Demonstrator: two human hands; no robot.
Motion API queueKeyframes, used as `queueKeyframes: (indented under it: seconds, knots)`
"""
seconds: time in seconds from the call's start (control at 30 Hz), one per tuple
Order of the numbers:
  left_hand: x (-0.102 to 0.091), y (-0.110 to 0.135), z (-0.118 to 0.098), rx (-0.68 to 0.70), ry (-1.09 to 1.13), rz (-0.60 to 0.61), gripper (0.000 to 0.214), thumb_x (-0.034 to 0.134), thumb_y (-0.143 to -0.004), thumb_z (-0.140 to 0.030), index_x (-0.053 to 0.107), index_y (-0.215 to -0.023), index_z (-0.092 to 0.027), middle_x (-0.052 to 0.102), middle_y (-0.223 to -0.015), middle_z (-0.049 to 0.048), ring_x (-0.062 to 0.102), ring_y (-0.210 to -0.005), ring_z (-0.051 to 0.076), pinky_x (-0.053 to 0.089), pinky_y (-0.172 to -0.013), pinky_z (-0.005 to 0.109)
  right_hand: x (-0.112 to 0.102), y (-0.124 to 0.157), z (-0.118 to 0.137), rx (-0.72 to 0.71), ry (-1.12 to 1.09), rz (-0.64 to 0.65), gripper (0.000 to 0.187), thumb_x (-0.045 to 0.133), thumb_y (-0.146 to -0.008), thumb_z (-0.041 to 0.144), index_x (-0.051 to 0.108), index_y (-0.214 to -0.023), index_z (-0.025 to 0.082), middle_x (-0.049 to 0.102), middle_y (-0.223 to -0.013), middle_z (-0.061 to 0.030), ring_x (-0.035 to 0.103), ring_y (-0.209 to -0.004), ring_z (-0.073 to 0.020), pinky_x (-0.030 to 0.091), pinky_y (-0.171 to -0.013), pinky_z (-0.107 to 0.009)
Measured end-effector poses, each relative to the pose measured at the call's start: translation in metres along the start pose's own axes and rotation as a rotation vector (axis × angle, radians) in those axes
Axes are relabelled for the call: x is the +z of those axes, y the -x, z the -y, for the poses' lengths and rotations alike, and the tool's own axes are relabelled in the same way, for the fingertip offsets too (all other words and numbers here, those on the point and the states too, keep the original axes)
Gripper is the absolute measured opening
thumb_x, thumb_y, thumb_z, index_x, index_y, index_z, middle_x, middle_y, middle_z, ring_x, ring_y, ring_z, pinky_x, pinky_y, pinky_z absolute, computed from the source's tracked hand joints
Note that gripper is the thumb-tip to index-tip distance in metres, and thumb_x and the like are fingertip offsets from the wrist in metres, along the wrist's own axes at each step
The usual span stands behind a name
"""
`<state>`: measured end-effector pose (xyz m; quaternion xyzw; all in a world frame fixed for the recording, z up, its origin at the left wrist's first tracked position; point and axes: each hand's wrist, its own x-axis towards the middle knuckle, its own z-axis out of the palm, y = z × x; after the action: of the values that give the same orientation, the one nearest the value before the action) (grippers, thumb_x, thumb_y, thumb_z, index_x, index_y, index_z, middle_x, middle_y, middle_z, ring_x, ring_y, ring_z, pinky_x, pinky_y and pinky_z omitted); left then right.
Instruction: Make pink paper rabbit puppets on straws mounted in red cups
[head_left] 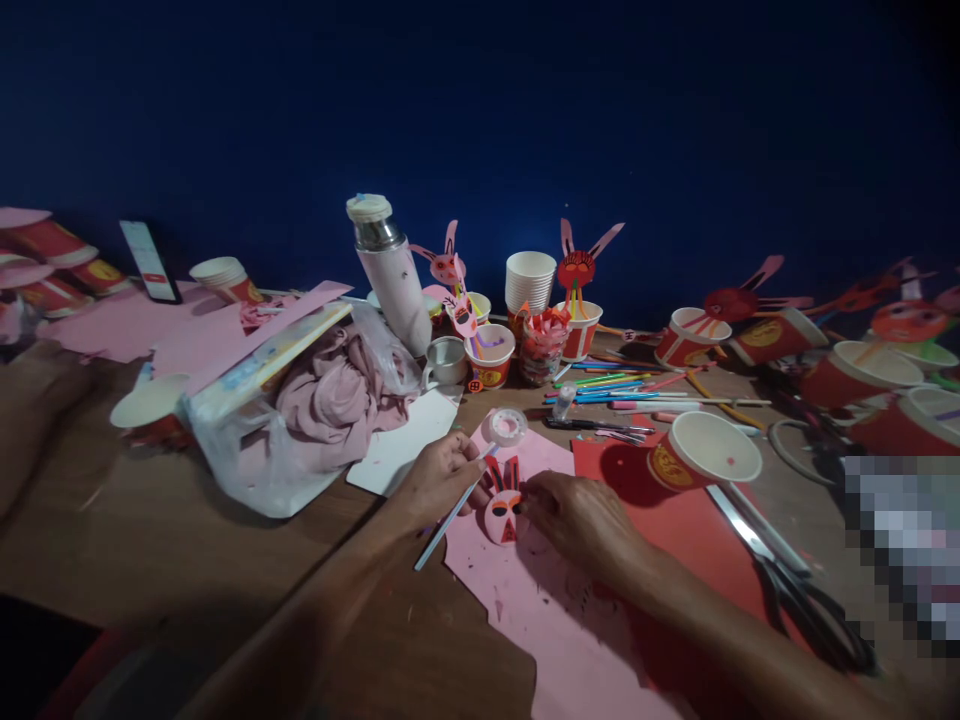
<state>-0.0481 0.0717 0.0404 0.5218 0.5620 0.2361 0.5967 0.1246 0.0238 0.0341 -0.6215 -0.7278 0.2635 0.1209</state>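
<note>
A pink paper rabbit face point(503, 517) with upright red-and-dark ears, dark eyes and a red triangle lies on a pink paper sheet point(517, 610). My left hand point(448, 472) is closed on a thin pale blue stick point(448, 525), which slants down to the left beside the face. At the face's right edge, my right hand point(574, 510) has its fingers bent and touching it; the fingertips are partly hidden. Just beyond the hands sits a roll of clear tape point(508, 427). Red paper point(697, 550) lies under the right forearm.
Scissors point(795, 590) and a paper cup point(705, 450) stand to the right. Colored sticks point(622, 390), finished rabbit cups point(577, 325) and a tall bottle point(394, 275) line the back. A plastic bag point(262, 470) with pink cloth lies left. Another person's arm point(34, 420) shows at far left.
</note>
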Motion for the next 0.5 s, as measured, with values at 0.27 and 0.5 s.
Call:
queueKeyframes:
  seconds: [0.27,0.5]
  knots:
    - [0.002,0.002,0.008,0.022,0.107,0.041,0.015,0.054,-0.071,-0.023,0.04,-0.073,-0.019,0.06,-0.044,-0.0028,0.053,-0.036,0.011,0.039,-0.035,0.018,0.003,-0.008,-0.002,0.059,-0.25,0.038,0.014,0.053,-0.072,0.027,0.063,-0.071,0.017,0.06,-0.062,-0.0017,0.047,-0.054,-0.0118,0.027,-0.049,-0.022]
    - [0.003,0.004,0.008,0.047,0.271,0.056,0.017,0.057,-0.068,-0.023,0.041,-0.071,-0.018,0.062,-0.055,-0.0013,0.057,-0.044,0.01,0.044,-0.042,0.019,-0.005,-0.002,-0.009,0.052,-0.528,0.123,0.022,0.048,-0.075,0.037,0.049,-0.064,0.018,0.048,-0.054,0.0041,0.039,-0.047,-0.0078,0.03,-0.044,-0.02]
